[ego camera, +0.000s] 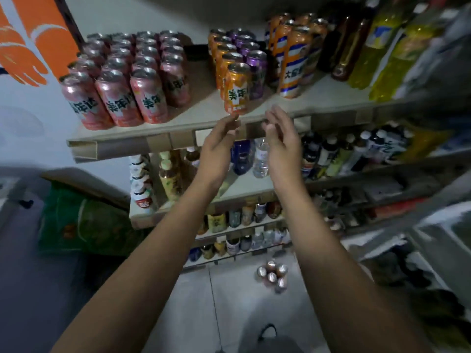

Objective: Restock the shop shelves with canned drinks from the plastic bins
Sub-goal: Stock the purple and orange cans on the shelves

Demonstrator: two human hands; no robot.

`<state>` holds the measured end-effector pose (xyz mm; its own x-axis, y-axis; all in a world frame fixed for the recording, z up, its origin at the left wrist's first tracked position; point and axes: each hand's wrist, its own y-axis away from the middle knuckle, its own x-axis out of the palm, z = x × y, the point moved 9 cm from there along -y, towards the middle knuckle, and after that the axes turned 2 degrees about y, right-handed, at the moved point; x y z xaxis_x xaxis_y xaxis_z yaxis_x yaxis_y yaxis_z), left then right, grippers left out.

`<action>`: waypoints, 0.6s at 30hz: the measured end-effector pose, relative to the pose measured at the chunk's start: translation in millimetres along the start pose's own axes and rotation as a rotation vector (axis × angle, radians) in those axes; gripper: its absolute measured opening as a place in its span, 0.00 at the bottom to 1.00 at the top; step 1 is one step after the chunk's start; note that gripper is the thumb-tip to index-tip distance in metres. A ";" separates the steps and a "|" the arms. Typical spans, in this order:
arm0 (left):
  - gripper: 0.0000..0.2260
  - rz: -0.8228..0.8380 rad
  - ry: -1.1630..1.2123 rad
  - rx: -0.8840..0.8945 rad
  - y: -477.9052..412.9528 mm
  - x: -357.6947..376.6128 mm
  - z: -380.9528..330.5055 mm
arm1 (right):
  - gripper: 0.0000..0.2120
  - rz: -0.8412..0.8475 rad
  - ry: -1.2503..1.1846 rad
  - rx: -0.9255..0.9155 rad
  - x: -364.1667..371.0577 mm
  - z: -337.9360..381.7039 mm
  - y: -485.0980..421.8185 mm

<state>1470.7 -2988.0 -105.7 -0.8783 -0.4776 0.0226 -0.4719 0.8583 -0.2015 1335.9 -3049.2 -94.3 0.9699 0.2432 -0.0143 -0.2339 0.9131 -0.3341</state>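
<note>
Shelving fills the view: the top shelf [178,128] carries a full block of pink cans [127,80], with orange and purple rows to their right. Both hands are empty, fingers loosely spread. The left hand [219,149] reaches just under the front orange can [237,90], the right hand [283,141] beside it. That can looks placed; the next move is probably to stoop for the loose cans [272,275] on the floor.

You had a bare lane of shelf [201,105] between the pink cans [127,95] on the left and the orange can [236,90] at the front edge. Behind and right, purple cans [257,72] and tall orange cans [293,64] blocked your reach.
</note>
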 end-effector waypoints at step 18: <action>0.18 0.109 -0.162 -0.289 101.2 148.6 285.0 | 0.21 -0.086 0.005 0.378 -174.0 -286.9 112.0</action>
<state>1314.3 -3025.5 -401.9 -0.9120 -0.3839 -0.1442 -0.3986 0.9126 0.0915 1160.6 -3083.2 -399.6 0.9871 0.1600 -0.0063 -0.1596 0.9865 0.0364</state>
